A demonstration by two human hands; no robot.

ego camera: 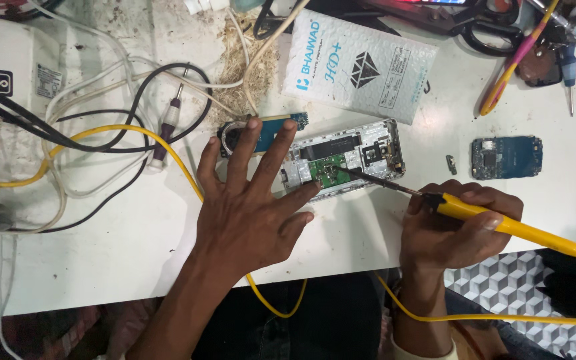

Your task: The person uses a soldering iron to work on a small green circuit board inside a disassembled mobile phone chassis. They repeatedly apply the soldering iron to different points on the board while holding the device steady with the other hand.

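- Centrally, an opened phone [345,159] is laid on the white table [135,247], its silver frame and green circuit board exposed.
- The left hand [251,207] is spread flat, fingers fanned; the frame's left end is touched by the fingertips, and nothing is pinched.
- A yellow-handled soldering iron [481,217] is gripped in the closed right hand [451,227] at lower right, its dark tip set on the green board.
- A small blue board with a round black part [261,133] is partly covered by the left hand's middle fingers, just beside the phone.
- A second blue circuit board [507,157] is seen at right, well apart from the phone.
- A white padded pouch [358,67] is placed above the phone.
- Tangled white, black and yellow cables [101,133] are spread across the left of the frame.
- Scissors [488,30] and small tools are gathered at upper right.
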